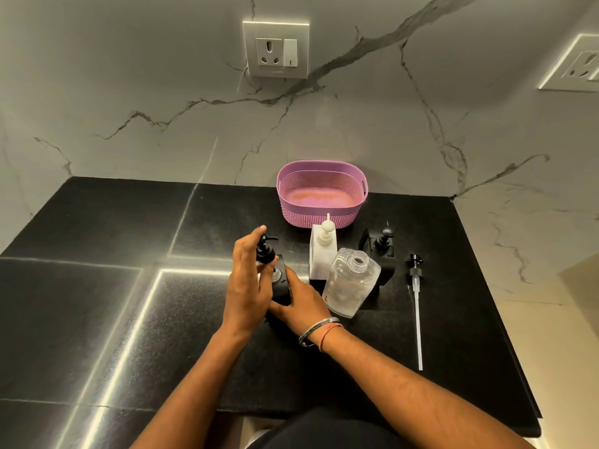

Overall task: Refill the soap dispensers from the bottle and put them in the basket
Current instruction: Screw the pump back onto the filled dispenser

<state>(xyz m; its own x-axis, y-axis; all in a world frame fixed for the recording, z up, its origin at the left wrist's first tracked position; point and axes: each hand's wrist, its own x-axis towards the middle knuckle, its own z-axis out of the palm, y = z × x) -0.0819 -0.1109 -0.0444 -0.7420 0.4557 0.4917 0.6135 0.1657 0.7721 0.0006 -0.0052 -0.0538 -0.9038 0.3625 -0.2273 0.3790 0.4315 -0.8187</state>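
Forearms: both of mine reach in from the near edge of the black stone counter (97, 319), meeting well in front of the pink basket (321, 202).
Left hand: my left hand (249, 286), in front and to the left of the basket, pinches a black pump head (265, 251) between thumb and fingers, holding it just above the open neck of a black dispenser.
Black dispenser: this square dispenser (280, 283) stands upright on the counter, in front and left of the basket, its mouth uncovered under the pump head.
Right hand: my right hand (299, 303), bangles at the wrist, grips the near side of that dispenser, fingers wrapped round its body.
White dispenser: a white one (322, 254) with its pump on stands directly in front of the basket, almost touching its wall.
Refill bottle: a clear bottle (351, 283), cap off, looks tilted and nearly empty, in front of the basket, just beside the white dispenser.
Second black dispenser: it (384, 254) stands in front and right of the basket, pump fitted, partly hidden by the bottle.
Loose pump: a black-topped pump with a long clear tube (416, 306) lies flat, farthest right of the basket.
Basket: it holds no dispensers and sits against the marble wall (162, 108).
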